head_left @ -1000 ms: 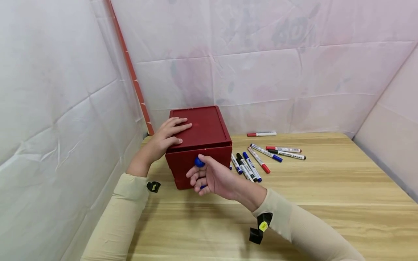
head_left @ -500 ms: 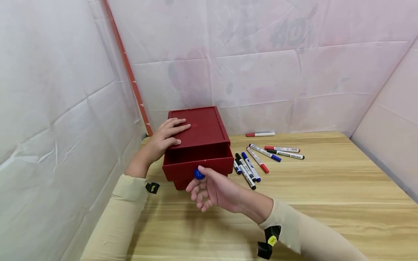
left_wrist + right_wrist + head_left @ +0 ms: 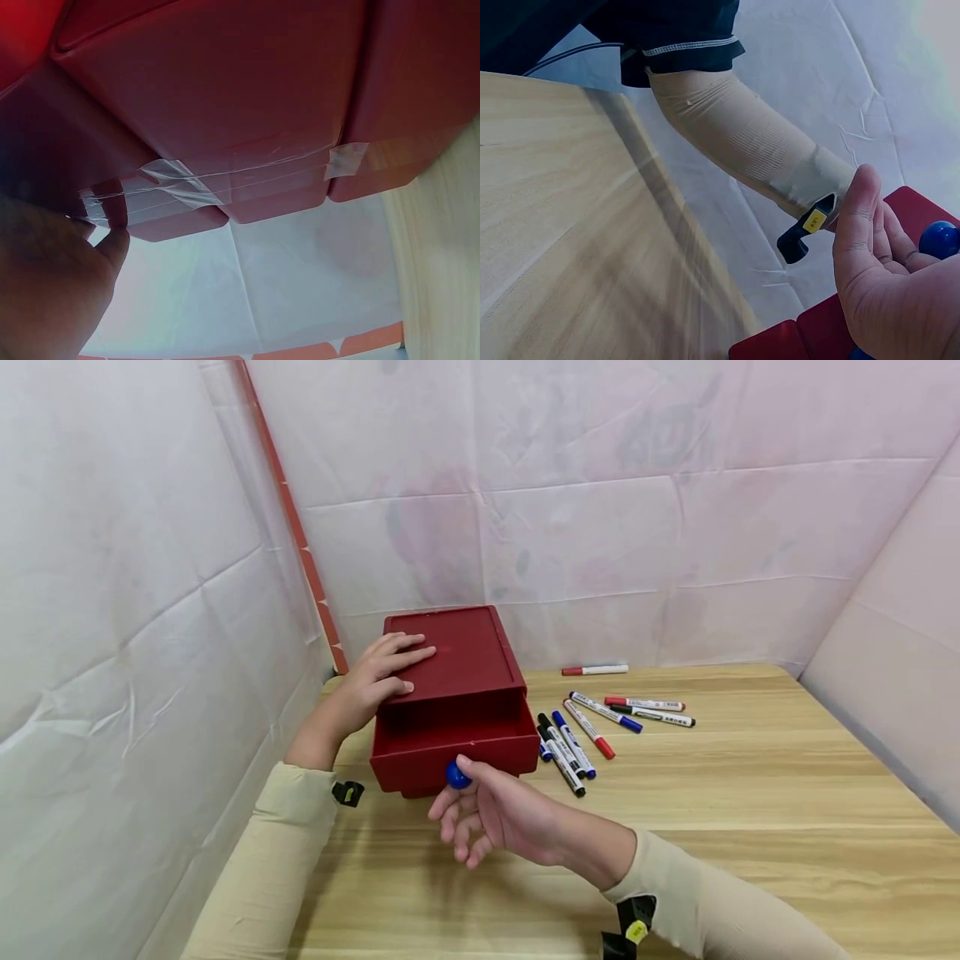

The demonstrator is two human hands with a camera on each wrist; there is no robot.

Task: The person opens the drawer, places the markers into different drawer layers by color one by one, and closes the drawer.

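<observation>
Setting: wooden table (image 3: 750, 810) boxed in by white sheeting on the left, far and right sides.
Box: red drawer box (image 3: 450, 652) stands at the far left of the table, close to the left wall.
Left hand: left hand (image 3: 378, 677) lies flat on the box's top, fingers straight, pressing down and bracing it; from the wrist view only the red underside and some clear tape show.
Right hand: right hand (image 3: 491, 806) has thumb and forefinger pinched on the blue knob (image 3: 457, 774), palm turned up, other fingers loosely curled beneath.
Drawer: upper drawer (image 3: 450, 747) is out towards the near side, its inside visible and holding nothing that shows.
Markers: whiteboard markers (image 3: 577, 739) lie scattered on the table just right of the box, with one red-capped marker (image 3: 596, 670) apart by the far wall.
Done: drawer looks open far enough to take something.
Left: judging by the layout, every marker is on the table and none is in the drawer; the drawer is not closed.
</observation>
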